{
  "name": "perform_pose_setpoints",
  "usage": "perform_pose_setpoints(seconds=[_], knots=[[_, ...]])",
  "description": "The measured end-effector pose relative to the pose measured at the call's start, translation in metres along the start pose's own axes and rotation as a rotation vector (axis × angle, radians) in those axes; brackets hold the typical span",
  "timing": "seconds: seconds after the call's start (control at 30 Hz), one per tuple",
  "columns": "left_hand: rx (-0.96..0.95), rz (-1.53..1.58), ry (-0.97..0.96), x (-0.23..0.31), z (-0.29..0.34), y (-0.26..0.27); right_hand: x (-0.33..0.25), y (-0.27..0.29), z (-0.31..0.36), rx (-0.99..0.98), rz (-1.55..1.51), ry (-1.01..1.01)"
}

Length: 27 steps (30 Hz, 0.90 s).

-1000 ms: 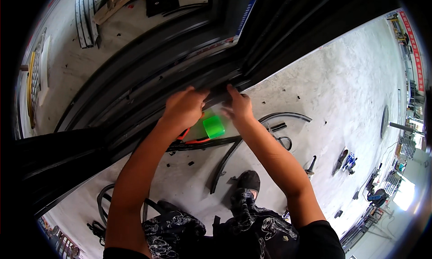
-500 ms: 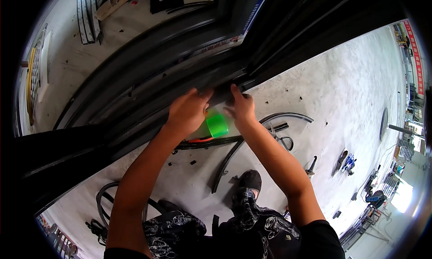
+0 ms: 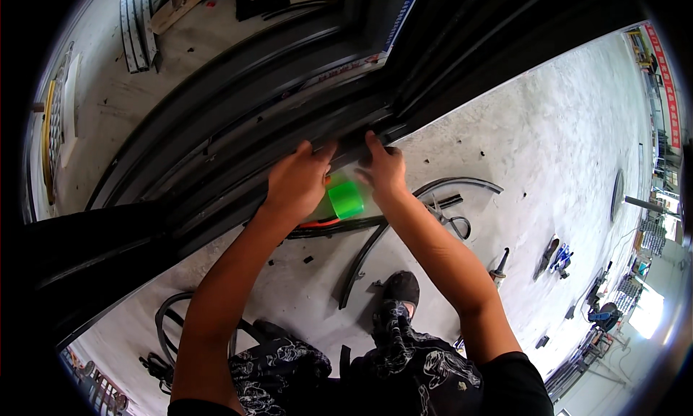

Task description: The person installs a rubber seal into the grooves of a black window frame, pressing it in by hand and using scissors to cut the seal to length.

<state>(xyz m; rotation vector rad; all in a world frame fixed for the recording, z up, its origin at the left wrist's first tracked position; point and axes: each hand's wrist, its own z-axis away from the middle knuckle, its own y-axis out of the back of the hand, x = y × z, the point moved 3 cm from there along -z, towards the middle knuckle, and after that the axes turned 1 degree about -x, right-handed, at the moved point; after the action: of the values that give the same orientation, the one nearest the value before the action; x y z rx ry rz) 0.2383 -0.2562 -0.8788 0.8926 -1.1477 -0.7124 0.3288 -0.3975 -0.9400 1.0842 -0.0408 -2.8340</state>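
Note:
A large black frame (image 3: 238, 152) with an arched section crosses the view in front of me. My left hand (image 3: 297, 181) is at its near edge, fingers curled, index finger and thumb against the black profile; what lies inside the curl is hidden. To its right, my right hand (image 3: 385, 169) grips the same edge, thumb on top near a corner joint and fingers partly blurred below. Between the hands shows a bright green cylinder (image 3: 346, 200), like a mallet head. An orange-and-black bar (image 3: 317, 223) appears beside it; I cannot tell whether they join or are held.
Curved black strips (image 3: 364, 264) and a pair of grey-handled pliers or shears (image 3: 455, 224) lie on the concrete floor. A caulking gun-like tool (image 3: 499, 268) and blue-and-black items (image 3: 559, 261) are farther right. A coiled black strip (image 3: 167, 322) lies at lower left.
Both hands have shifted very slightly up and left along with the view. The right thumb has slid a little along the frame edge. Otherwise the hold looks the same.

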Motion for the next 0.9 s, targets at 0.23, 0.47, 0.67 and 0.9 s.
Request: perform_pose_setpoints(seconds=[0.23, 0.47, 0.67, 0.9], knots=[[-0.051, -0.026, 0.019, 0.004, -0.007, 0.003, -0.001, 0.001, -0.008, 0.023, -0.008, 0.071], [-0.05, -0.12, 0.036, 0.005, -0.009, -0.008, 0.006, 0.004, -0.02, -0.118, 0.042, 0.147], [-0.025, -0.149, 0.049, 0.009, -0.013, -0.018, 0.003, 0.012, -0.017, -0.168, 0.113, 0.097], [0.109, -0.17, -0.038, 0.042, -0.045, -0.031, -0.011, 0.027, -0.022, -0.436, 0.097, -0.032]])
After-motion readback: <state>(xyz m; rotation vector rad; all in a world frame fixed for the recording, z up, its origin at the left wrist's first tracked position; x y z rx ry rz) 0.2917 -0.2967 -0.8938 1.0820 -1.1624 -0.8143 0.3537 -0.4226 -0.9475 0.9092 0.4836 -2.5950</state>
